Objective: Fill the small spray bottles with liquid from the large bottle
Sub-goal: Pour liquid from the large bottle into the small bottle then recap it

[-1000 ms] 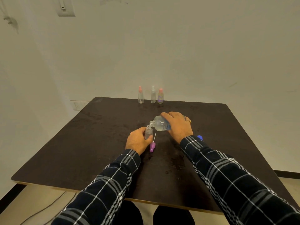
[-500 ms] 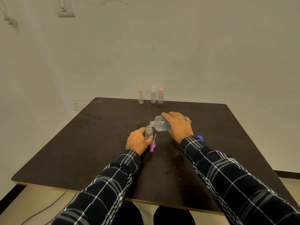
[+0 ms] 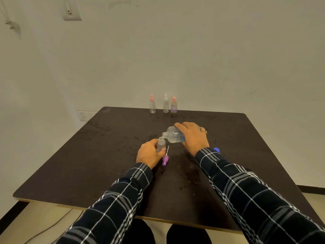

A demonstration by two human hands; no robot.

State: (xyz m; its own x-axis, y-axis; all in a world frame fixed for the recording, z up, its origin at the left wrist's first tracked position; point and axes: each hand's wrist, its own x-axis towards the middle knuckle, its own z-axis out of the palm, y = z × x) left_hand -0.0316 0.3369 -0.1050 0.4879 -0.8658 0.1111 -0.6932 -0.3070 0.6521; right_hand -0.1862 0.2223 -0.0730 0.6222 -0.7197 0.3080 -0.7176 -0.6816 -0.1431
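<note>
A pale, bare wall rises behind a dark brown square wooden table (image 3: 88,164), with a white switch plate (image 3: 71,10) high on the far left. Near the middle of the table the left hand (image 3: 148,154) has its fingers curled round a small clear plastic bottle with no cap (image 3: 161,144), which stands upright on the surface. The right hand (image 3: 192,136), wearing a gold ring (image 3: 204,132), grips a large clear plastic bottle (image 3: 173,135) from above and holds it tipped to the left, its open neck just over the mouth of the small one. Whether liquid is running between them cannot be told. Just to the right of the left hand, a purple spray cap with a thin white tube (image 3: 165,160) lies flat on the table. A blue cap (image 3: 216,150) shows partly behind the right sleeve. At the far edge three small spray bottles stand in a row, well apart from the hands: a clear one with a pink cap (image 3: 152,106), a clear one with a white cap (image 3: 165,106), and a pink-capped one with a purple label (image 3: 173,107).
</note>
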